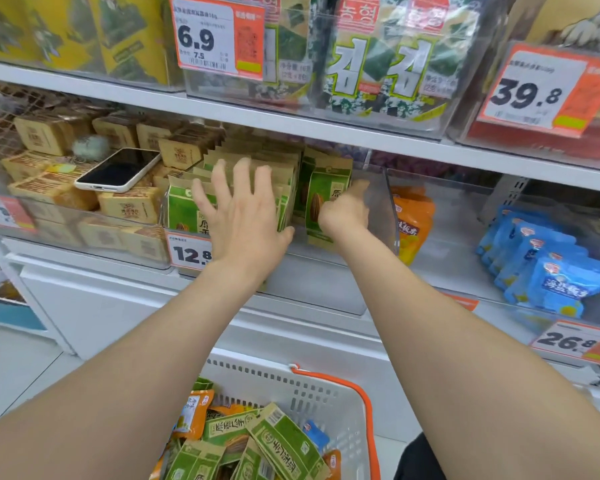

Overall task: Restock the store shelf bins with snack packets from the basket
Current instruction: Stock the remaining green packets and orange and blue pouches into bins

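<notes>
A: Store aisle, white shelf (291,129) w/ clear bins; seaweed packs (378,71) up top, price tags on the fronts. Where are we?

B: Middle shelf, seed bin (388,216) behind the 12.8 tag (189,252); left hand (243,209) is flat, fingers spread, pressing the row of green seed packets (184,209) toward the bin's left wall; it grasps nothing.

A: Right hand (343,213)?

B: Fingers curled round one green packet (321,199), upright, at the right end of the row, betw. the row & the bin's right wall; can't tell if its bottom is seated yet.

A: So the step is slotting it in; tips?

B: IMO: press evenly w/ the left palm so the row doesn't fan fwd over the bin's front edge; slide the packet straight down, face out like the rest; let go only once it stands; then ease the left hand off slowly, or the row may spring back & tip it.

A: Stock left?

B: Plenty; basket (257,375) below the shelf, white w/ orange handle, has more green ones plus orange & blue; orange packets (413,223) & blue packets (561,282) in the bins to the right look part-filled; prob. mid-task.

A: Anything to avoid?

B: Phone (118,169) lying on the brown packets (129,206) in the bin to the left, near the left hand; don't knock it.
</notes>
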`<action>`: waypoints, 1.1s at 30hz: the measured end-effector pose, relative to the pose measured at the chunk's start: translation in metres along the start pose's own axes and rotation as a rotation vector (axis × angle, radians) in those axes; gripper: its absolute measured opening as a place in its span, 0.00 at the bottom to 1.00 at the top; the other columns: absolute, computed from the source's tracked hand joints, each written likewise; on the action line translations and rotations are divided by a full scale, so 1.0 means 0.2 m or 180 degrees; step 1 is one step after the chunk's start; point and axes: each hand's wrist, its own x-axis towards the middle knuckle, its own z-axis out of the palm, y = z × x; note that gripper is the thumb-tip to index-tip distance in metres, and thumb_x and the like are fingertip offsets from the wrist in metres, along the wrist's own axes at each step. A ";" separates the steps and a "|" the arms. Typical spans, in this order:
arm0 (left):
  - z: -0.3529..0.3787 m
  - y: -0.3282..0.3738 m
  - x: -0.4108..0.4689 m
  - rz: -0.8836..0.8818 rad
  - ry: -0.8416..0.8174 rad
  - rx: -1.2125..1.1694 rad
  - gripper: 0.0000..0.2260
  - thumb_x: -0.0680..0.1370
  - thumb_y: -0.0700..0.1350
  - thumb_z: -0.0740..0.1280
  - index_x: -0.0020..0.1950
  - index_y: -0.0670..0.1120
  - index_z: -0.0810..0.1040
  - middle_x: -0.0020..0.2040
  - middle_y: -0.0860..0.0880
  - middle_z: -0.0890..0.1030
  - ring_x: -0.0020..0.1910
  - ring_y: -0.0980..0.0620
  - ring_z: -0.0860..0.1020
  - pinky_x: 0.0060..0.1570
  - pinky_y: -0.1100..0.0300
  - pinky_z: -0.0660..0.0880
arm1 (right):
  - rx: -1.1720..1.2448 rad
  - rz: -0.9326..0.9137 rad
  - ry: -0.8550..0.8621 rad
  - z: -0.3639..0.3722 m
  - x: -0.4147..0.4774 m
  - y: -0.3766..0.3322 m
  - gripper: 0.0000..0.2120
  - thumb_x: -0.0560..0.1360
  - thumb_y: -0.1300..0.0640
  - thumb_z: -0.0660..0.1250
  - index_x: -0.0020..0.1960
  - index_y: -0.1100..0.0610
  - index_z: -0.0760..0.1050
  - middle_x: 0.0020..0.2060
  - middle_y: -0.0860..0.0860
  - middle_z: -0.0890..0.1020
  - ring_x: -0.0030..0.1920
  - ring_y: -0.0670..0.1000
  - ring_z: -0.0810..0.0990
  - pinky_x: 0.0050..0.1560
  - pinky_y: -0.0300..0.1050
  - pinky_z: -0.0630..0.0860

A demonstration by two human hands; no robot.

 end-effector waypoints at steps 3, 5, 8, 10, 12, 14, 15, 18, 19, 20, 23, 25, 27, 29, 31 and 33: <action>0.03 -0.01 0.01 0.0023 0.0102 0.0094 0.36 0.67 0.57 0.80 0.71 0.50 0.70 0.73 0.45 0.71 0.77 0.36 0.62 0.74 0.29 0.54 | 0.0060 0.0125 -0.0150 0.07 0.09 -0.04 0.33 0.83 0.58 0.61 0.82 0.57 0.48 0.71 0.59 0.72 0.71 0.60 0.72 0.67 0.51 0.69; 0.05 -0.01 0.01 0.0017 0.0138 0.0077 0.35 0.68 0.55 0.80 0.71 0.50 0.71 0.72 0.46 0.71 0.75 0.36 0.64 0.73 0.29 0.54 | 0.0085 0.0122 -0.0125 0.10 0.13 -0.06 0.29 0.82 0.58 0.62 0.80 0.57 0.55 0.71 0.59 0.71 0.71 0.59 0.72 0.65 0.47 0.69; 0.06 0.00 0.01 0.0005 0.0165 0.0041 0.34 0.68 0.53 0.79 0.71 0.52 0.71 0.71 0.46 0.71 0.74 0.37 0.64 0.74 0.30 0.53 | 0.0067 0.0126 -0.0025 0.12 0.17 -0.07 0.37 0.81 0.60 0.67 0.82 0.59 0.49 0.78 0.60 0.63 0.76 0.60 0.66 0.71 0.49 0.68; 0.06 0.01 0.02 -0.0024 0.0163 0.0009 0.33 0.68 0.52 0.79 0.70 0.52 0.71 0.71 0.46 0.71 0.74 0.37 0.64 0.74 0.30 0.53 | -0.0075 0.0136 0.0036 0.11 0.17 -0.06 0.40 0.82 0.57 0.66 0.82 0.64 0.43 0.80 0.61 0.59 0.79 0.59 0.62 0.73 0.46 0.64; 0.07 0.02 0.02 -0.0055 0.0175 -0.0017 0.32 0.67 0.51 0.79 0.69 0.52 0.72 0.71 0.46 0.71 0.74 0.37 0.64 0.74 0.29 0.52 | -0.0074 0.0072 0.0059 0.10 0.16 -0.06 0.37 0.82 0.58 0.66 0.81 0.64 0.49 0.78 0.60 0.63 0.77 0.57 0.65 0.71 0.45 0.66; 0.07 0.02 0.02 -0.0071 0.0197 -0.0019 0.32 0.67 0.50 0.79 0.69 0.53 0.72 0.71 0.46 0.71 0.74 0.37 0.64 0.74 0.29 0.52 | 0.0080 -0.0049 0.0098 0.09 0.15 -0.04 0.27 0.79 0.60 0.69 0.75 0.61 0.64 0.71 0.59 0.73 0.69 0.58 0.74 0.64 0.47 0.72; 0.07 0.02 0.02 -0.0070 0.0200 -0.0019 0.32 0.67 0.50 0.79 0.69 0.53 0.72 0.71 0.46 0.71 0.74 0.37 0.64 0.74 0.29 0.52 | 0.0112 -0.0107 0.0077 0.10 0.14 -0.03 0.21 0.79 0.62 0.69 0.70 0.61 0.70 0.66 0.58 0.77 0.66 0.59 0.77 0.62 0.47 0.74; 0.06 0.01 0.02 -0.0034 0.0185 -0.0060 0.32 0.67 0.51 0.79 0.69 0.52 0.72 0.71 0.46 0.70 0.74 0.37 0.64 0.74 0.29 0.53 | -0.0198 -0.0318 -0.0458 0.10 0.10 -0.02 0.15 0.81 0.63 0.64 0.67 0.61 0.75 0.64 0.57 0.79 0.65 0.59 0.77 0.60 0.43 0.73; 0.06 0.00 0.01 -0.0024 0.0183 -0.0080 0.32 0.67 0.51 0.79 0.69 0.52 0.72 0.71 0.45 0.69 0.74 0.38 0.64 0.73 0.29 0.53 | -0.0296 -0.0355 -0.0643 0.10 0.09 -0.02 0.17 0.81 0.62 0.62 0.68 0.60 0.75 0.65 0.57 0.78 0.65 0.59 0.77 0.60 0.43 0.74; 0.05 0.00 0.01 -0.0022 0.0178 -0.0105 0.32 0.67 0.51 0.79 0.69 0.52 0.72 0.72 0.45 0.69 0.74 0.38 0.64 0.73 0.29 0.54 | -0.0383 -0.0349 -0.0828 0.10 0.08 -0.02 0.19 0.80 0.62 0.61 0.71 0.58 0.73 0.65 0.58 0.77 0.64 0.60 0.76 0.62 0.46 0.76; 0.03 -0.01 0.01 -0.0020 0.0161 -0.0213 0.32 0.68 0.51 0.80 0.69 0.52 0.72 0.73 0.43 0.67 0.73 0.39 0.64 0.73 0.29 0.55 | -0.0788 -0.0295 -0.1299 0.09 0.04 -0.01 0.23 0.80 0.59 0.59 0.76 0.57 0.68 0.68 0.59 0.74 0.63 0.60 0.74 0.66 0.55 0.77; 0.02 -0.02 0.00 -0.0006 0.0166 -0.0286 0.32 0.68 0.50 0.80 0.69 0.52 0.72 0.73 0.43 0.66 0.74 0.39 0.64 0.73 0.30 0.56 | -0.1008 -0.0314 -0.1564 0.08 0.03 0.00 0.25 0.82 0.58 0.58 0.79 0.57 0.63 0.72 0.59 0.71 0.65 0.60 0.73 0.68 0.56 0.75; 0.00 -0.02 -0.02 0.0007 0.0171 -0.0336 0.31 0.68 0.50 0.80 0.68 0.52 0.72 0.73 0.43 0.66 0.73 0.39 0.64 0.73 0.29 0.58 | -0.1199 -0.0356 -0.1765 0.06 0.03 0.01 0.27 0.83 0.57 0.56 0.82 0.57 0.58 0.76 0.59 0.67 0.69 0.60 0.71 0.69 0.55 0.73; -0.02 -0.02 -0.03 0.0050 0.0149 -0.0387 0.31 0.68 0.50 0.80 0.68 0.51 0.72 0.73 0.43 0.66 0.73 0.38 0.64 0.72 0.29 0.60 | -0.1410 -0.0442 -0.1959 0.05 0.03 0.02 0.28 0.83 0.57 0.55 0.82 0.57 0.56 0.78 0.59 0.64 0.72 0.60 0.69 0.71 0.54 0.71; -0.03 -0.02 -0.04 0.0107 0.0112 -0.0418 0.32 0.68 0.50 0.80 0.68 0.51 0.72 0.73 0.42 0.66 0.73 0.38 0.64 0.71 0.30 0.61 | -0.1450 -0.0509 -0.2079 0.05 0.03 0.03 0.28 0.83 0.56 0.56 0.82 0.55 0.57 0.79 0.57 0.63 0.74 0.60 0.67 0.71 0.54 0.70; -0.05 -0.02 -0.04 0.0127 0.0120 -0.0425 0.32 0.68 0.50 0.80 0.68 0.51 0.72 0.72 0.42 0.66 0.72 0.38 0.65 0.71 0.32 0.62 | -0.1360 -0.0476 -0.2101 0.05 0.02 0.04 0.28 0.81 0.56 0.56 0.81 0.54 0.59 0.78 0.55 0.63 0.73 0.60 0.67 0.69 0.56 0.72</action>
